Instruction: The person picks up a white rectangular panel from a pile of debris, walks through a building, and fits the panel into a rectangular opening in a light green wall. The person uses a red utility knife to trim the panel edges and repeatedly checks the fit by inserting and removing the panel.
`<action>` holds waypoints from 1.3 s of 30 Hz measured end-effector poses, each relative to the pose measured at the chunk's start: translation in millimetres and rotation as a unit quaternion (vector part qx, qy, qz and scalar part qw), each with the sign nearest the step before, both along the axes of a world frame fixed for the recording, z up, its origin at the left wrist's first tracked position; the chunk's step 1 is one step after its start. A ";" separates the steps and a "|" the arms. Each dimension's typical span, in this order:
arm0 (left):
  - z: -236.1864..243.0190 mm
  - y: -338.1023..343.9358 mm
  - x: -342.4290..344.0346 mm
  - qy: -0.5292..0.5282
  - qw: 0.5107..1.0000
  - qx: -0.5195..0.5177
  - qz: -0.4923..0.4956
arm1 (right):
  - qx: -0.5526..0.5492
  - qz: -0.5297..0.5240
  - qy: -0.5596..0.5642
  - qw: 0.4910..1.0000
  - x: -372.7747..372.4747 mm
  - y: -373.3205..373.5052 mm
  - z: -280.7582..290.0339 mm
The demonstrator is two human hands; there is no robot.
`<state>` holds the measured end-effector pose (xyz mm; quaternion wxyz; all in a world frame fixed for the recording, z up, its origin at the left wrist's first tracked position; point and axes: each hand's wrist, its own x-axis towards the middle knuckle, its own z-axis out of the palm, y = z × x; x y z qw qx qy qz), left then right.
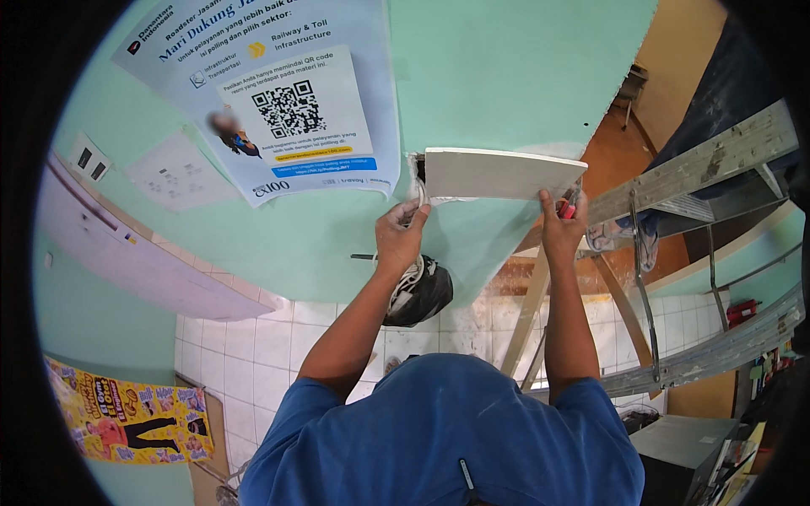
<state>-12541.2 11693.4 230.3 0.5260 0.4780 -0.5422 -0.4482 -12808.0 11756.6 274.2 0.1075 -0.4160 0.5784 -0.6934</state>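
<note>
A flat, pale grey board [498,174] with a white edge lies against the green wall [481,93], over a cut opening. At its left end a dark gap [420,165] shows, with rough white edges. My left hand [400,236] pinches a white cable [422,191] just below that gap, and more cable hangs beneath it. With its thumb on the front, my right hand [564,229] grips the board's lower right corner. A small red tool [569,207] is also tucked in that hand; its kind is partly hidden by the fingers.
A black bag [424,295] hangs below my left hand. To the right, a metal ladder [692,160] and wooden braces [623,305] stand close to my right arm. Another person's sandalled foot [646,244] rests beyond. A large poster [371,93] covers the wall at upper left.
</note>
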 end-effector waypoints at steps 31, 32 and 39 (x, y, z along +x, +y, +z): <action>103.1 39.0 -77.6 0.236 0.940 -0.055 -0.240 | 0.216 0.142 -0.176 0.950 3.8 94.9 2.9; 103.5 40.7 -82.1 0.283 0.925 -0.047 -0.248 | 0.140 0.164 -0.229 0.949 8.9 95.4 -2.1; 84.4 70.4 -75.9 0.343 0.908 0.075 -0.230 | 0.108 0.088 -0.234 0.962 4.6 99.5 -4.6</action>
